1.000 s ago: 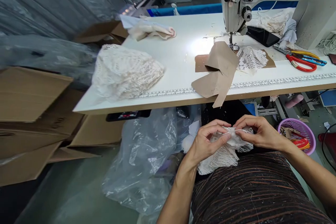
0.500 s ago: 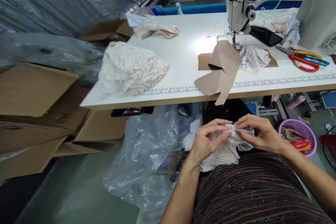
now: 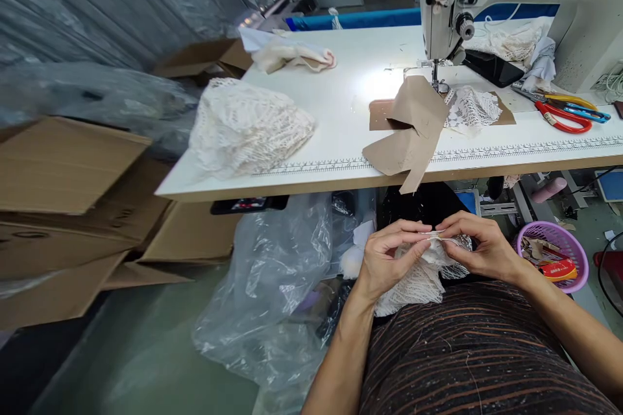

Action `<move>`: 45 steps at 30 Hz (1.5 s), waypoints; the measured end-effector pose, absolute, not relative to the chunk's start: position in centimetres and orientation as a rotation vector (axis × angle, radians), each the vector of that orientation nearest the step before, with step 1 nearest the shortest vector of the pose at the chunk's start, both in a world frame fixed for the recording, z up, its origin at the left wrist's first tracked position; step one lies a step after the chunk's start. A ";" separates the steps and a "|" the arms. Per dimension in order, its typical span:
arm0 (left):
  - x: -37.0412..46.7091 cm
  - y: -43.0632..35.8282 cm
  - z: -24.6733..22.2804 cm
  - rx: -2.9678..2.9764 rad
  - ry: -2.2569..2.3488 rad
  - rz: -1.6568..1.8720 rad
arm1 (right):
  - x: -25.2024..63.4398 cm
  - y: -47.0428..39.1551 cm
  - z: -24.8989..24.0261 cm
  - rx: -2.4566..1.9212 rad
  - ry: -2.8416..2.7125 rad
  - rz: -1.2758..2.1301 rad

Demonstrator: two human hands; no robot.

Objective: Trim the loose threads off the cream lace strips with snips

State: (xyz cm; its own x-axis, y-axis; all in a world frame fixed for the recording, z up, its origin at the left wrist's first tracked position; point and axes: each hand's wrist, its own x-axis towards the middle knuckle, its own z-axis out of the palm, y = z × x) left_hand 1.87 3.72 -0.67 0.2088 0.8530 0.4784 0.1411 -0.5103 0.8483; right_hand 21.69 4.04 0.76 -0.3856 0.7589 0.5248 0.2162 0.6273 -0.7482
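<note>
A piece of white lace fabric (image 3: pixel 413 288) hangs over my lap below the table edge. My left hand (image 3: pixel 392 254) pinches its upper edge between thumb and fingers. Close beside it, my right hand (image 3: pixel 474 243) pinches the same edge from the other side. The fingertips of both hands nearly meet, with a narrow strip of the lace between them. The lower part of the lace spreads out beneath my hands.
On the white table (image 3: pixel 341 104) are a lace pile (image 3: pixel 250 130), brown paper pieces (image 3: pixel 418 123), a sewing machine (image 3: pixel 440 6), a black phone (image 3: pixel 492 67) and red-handled scissors (image 3: pixel 559 120). Cardboard boxes (image 3: pixel 68 162), plastic bags (image 3: pixel 272 272) and a purple basket (image 3: pixel 581 259) surround my seat.
The view has shifted slightly. The lace edge between my fingertips now looks narrower and flatter, and less of the lace shows above my thumbs. Both hands keep their pinch.
</note>
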 end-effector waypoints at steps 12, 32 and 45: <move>1.5 3.5 -1.4 1.496 0.919 1.123 | 21.8 4.0 0.1 -0.768 -1.886 0.728; 2.1 3.5 -0.1 1.299 1.111 1.206 | 21.7 4.1 0.2 -0.775 -1.892 0.795; 1.1 3.6 -0.7 1.468 0.930 1.233 | 21.2 4.1 0.0 -0.891 -1.666 1.085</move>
